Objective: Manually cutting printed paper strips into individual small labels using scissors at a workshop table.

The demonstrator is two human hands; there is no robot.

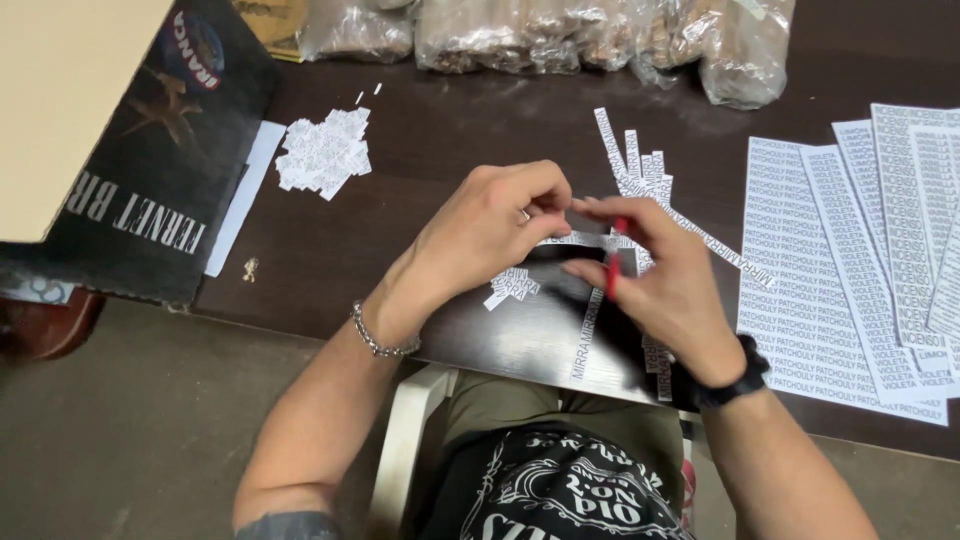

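Head view, left to right. A heap of cut labels (323, 152) lies aside on the desk (420, 130). I see the left hand (490, 225), its grip pinched shut on a paper strip (590, 240), holding it taut for the right hand (660, 280), closed around red-handled scissors (612, 262). Uncut printed sheets (830, 290) wait within reach.

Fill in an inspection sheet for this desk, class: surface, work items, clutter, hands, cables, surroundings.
Surface: dark brown table, glossy.
Work items: a paper strip of printed labels under the hands; red-handled tool, likely scissors; cut labels beside the wrist.
Clutter: pile of cut labels; printed sheets at right; loose strips; clear bags at the back; dark box at left.
Hands: left hand pinches the strip; right hand has its grip on the tool.
Cables: nothing seen.
Surroundings: white chair; grey floor.
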